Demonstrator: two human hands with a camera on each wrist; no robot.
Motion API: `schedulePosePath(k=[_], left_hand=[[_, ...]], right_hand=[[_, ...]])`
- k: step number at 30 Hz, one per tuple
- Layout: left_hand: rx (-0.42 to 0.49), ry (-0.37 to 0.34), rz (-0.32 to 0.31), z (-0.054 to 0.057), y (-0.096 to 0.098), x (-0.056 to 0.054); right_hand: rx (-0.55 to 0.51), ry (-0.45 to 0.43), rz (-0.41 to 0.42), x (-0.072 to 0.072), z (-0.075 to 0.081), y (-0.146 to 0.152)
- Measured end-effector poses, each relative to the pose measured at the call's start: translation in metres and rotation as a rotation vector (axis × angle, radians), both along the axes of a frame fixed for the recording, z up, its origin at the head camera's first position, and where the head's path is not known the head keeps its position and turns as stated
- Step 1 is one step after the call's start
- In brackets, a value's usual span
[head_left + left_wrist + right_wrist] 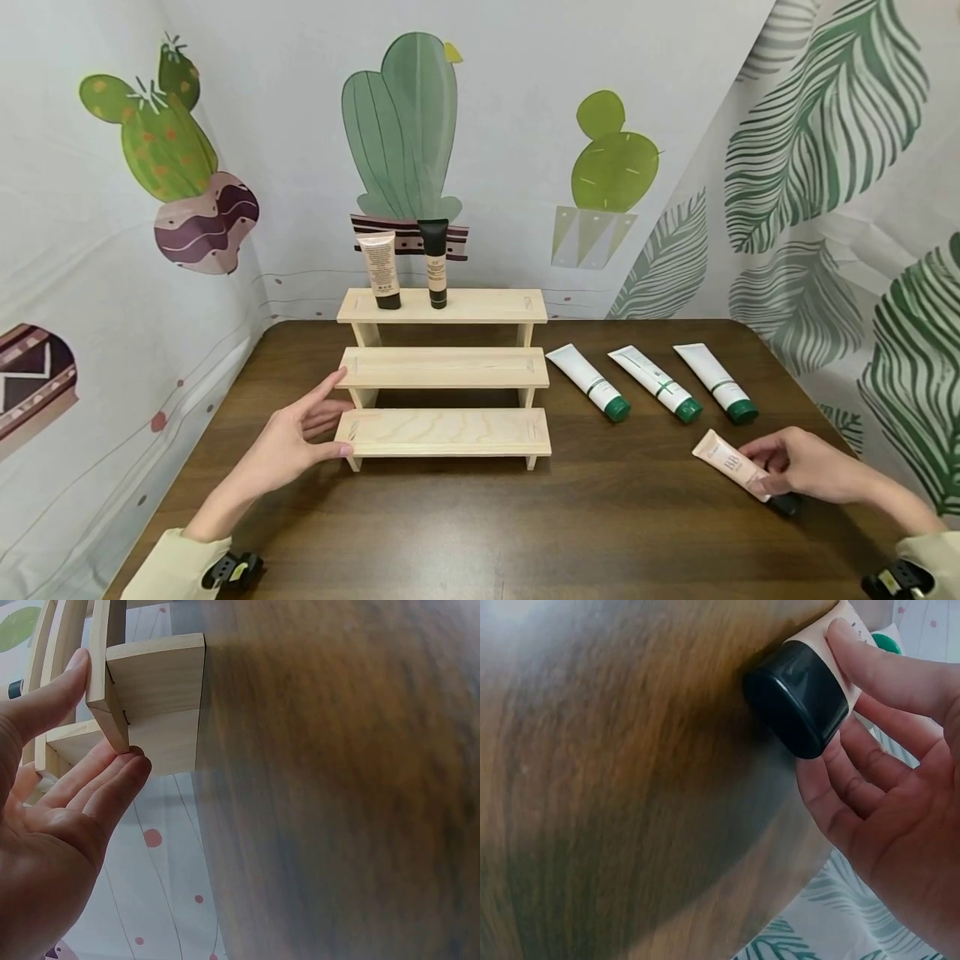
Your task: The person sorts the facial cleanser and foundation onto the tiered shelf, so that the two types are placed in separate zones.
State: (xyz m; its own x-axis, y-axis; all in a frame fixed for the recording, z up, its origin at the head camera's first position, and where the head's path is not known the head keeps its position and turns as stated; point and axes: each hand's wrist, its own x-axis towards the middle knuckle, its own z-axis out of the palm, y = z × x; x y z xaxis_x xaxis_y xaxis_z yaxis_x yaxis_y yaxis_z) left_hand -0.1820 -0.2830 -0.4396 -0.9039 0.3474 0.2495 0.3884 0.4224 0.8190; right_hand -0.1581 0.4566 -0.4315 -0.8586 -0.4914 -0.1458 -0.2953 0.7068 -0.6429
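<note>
My right hand [813, 467] pinches a pale pink BB cream tube [727, 462] between thumb and fingers, at the table's right side. The tube lies slanted, its black cap [799, 697] pointing toward the near right; whether it touches the table I cannot tell. My left hand [292, 437] touches the left end of a three-step wooden display stand [442, 433], its fingers fairly straight. The thumb [56, 697] and fingertips touch the stand's end. On the top step, another pale pink tube [380, 271] and a slim black-capped beige tube [435, 265] stand upright.
Three white tubes with green caps lie on the brown table [465, 533] right of the stand: a left one [588, 379], a middle one [654, 382] and a right one [716, 382]. A cactus-and-leaf printed cloth [517, 150] hangs behind the table.
</note>
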Motion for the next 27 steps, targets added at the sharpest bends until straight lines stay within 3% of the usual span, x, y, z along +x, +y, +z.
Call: schedulePosePath(k=[6,12,18,27], left_hand=[[-0.004,0.005,0.001,0.000,0.001,0.001],[-0.011,0.011,0.007,0.001,0.001,0.001],[-0.001,-0.006,0.003,0.001,0.001,0.002],[-0.007,-0.003,0.004,0.001,0.000,0.000]], right_hand=[[-0.042,0.003,0.011,0.001,0.001,-0.012],[-0.006,-0.014,-0.046,-0.001,0.008,-0.023],[-0.034,-0.026,-0.063,-0.003,0.016,-0.034],[-0.083,0.079,-0.053,-0.006,0.020,-0.052]])
